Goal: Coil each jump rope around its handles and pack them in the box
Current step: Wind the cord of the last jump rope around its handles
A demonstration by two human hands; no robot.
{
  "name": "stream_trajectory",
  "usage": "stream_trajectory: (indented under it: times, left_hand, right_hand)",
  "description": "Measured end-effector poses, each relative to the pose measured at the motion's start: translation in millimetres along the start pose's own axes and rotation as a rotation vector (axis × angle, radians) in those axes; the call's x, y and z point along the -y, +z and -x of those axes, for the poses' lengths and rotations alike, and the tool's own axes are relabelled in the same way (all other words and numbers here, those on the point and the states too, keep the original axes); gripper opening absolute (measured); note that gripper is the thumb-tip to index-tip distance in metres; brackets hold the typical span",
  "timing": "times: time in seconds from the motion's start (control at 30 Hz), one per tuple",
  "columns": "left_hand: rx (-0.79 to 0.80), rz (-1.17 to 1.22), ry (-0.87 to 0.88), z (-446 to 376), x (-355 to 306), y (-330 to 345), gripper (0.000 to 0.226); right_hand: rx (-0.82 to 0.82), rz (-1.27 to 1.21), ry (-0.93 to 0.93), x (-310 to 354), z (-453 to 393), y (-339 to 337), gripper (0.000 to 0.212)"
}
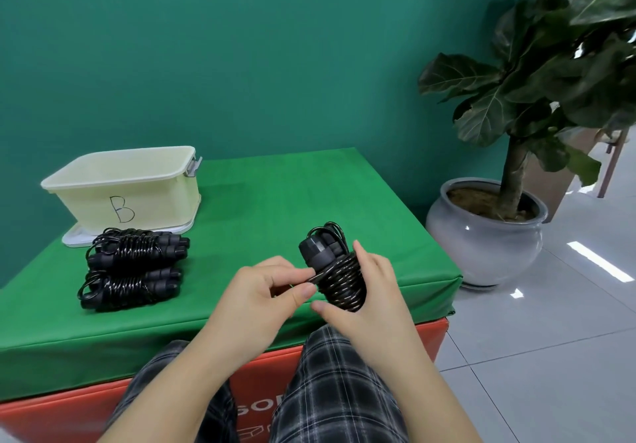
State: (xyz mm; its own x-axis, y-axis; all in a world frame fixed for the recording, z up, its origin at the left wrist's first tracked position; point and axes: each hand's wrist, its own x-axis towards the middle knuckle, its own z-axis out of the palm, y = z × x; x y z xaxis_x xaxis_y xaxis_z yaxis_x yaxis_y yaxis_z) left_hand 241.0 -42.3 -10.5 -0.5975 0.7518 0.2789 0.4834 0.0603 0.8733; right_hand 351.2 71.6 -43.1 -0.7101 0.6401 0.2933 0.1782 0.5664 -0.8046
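A black jump rope [339, 279], its cord wound in tight turns around its two handles, is held up above the green table [258, 208] near the front edge. My right hand [371, 291] grips the coiled bundle from the right. My left hand [265, 291] pinches the cord's end against the bundle's left side. Two more coiled black jump ropes [137, 248] [129, 287] lie side by side on the table's left part. Behind them stands a pale yellow plastic box [130, 184] marked "B", open at the top, resting on its white lid [77, 237].
A large potted plant in a grey pot [485, 232] stands on the tiled floor right of the table. A green wall runs behind the table. My legs in plaid trousers [327, 391] are against the red table front.
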Motion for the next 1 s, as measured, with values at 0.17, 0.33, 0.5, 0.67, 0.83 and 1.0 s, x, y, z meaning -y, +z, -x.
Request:
stream_trajectory:
  times: [0.17, 0.33, 0.5, 0.67, 0.83, 1.0]
  left_hand:
    - [0.051, 0.028, 0.003, 0, 2, -1, 0.027]
    - [0.005, -0.101, -0.048, -3, 14, 0, 0.014]
    - [0.006, -0.170, 0.011, -6, 25, 0, 0.018]
    - [0.043, -0.016, 0.091, -8, 19, -1, 0.059]
    - [-0.034, -0.184, 0.207, -7, 13, -7, 0.048]
    - [-0.077, -0.144, 0.159, -5, 16, -10, 0.040]
  right_hand:
    - [-0.093, -0.037, 0.030, 3, 1, -5, 0.079]
    - [-0.069, -0.130, 0.045, 8, 6, -4, 0.070]
    - [0.028, -0.328, 0.026, 11, 9, -5, 0.055]
    - [0.124, -0.488, -0.022, 7, 8, -2, 0.063]
    - [0.108, -0.519, -0.111, 12, 10, 0, 0.055]
    - [-0.038, -0.552, -0.161, 11, 5, -5, 0.034]
